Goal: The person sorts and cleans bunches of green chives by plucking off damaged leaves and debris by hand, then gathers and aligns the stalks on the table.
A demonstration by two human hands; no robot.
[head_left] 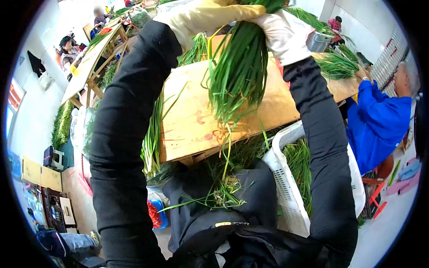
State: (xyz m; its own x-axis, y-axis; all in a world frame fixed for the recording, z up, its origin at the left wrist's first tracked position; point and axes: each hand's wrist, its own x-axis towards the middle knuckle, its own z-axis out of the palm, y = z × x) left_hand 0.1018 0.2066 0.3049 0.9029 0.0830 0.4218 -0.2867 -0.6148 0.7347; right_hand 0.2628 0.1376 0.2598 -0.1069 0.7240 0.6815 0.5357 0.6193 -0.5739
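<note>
A bunch of green garlic chives (239,71) hangs in front of me above the wooden table, leaf tips downward. My left hand (203,18), in a pale yellowish glove, is closed round its upper part, with a finger reaching across the front. My right hand (283,33), in a white glove, grips the same bunch from the right. The top of the bunch runs out of the view. A thin yellow leaf (210,44) hangs beside the bunch under my left hand. Loose leaf scraps (225,194) lie on my lap.
The wooden table (187,120) has more chives (152,138) at its left edge. A white plastic basket (286,192) holding chives stands by my right leg. A co-worker in blue (377,120) sits at the right, hands near another pile (335,66). Other people work at a far table (87,67).
</note>
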